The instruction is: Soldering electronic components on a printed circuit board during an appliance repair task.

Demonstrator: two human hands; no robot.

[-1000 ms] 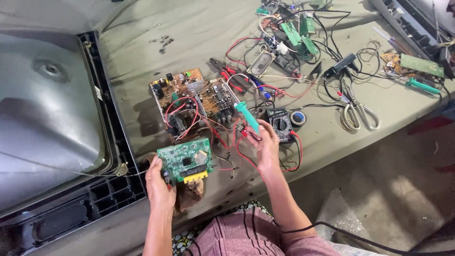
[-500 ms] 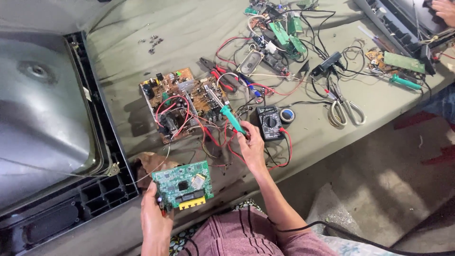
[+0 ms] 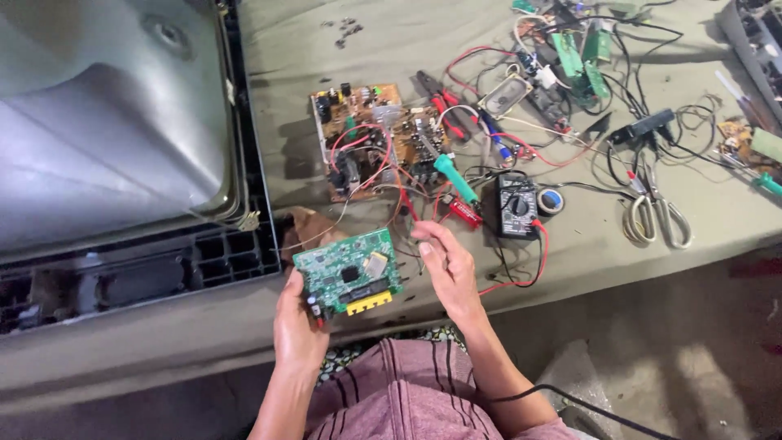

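Note:
My left hand holds a small green circuit board with a yellow connector by its lower left corner, just off the table's front edge. My right hand is beside the board's right edge with thumb and fingers pinched on a thin red probe. The probe's red lead loops back to a black multimeter. A teal-handled tool lies on the table just beyond my right hand, untouched.
A grey television tube in its black frame fills the left. A brown circuit board with red wires lies ahead. Scissors, red-handled pliers, a small speaker, green boards and tangled cables cover the right.
My left hand has lifted the green board off the table edge toward me. My right hand has drawn back from the teal tool and the brown board to beside the green board.

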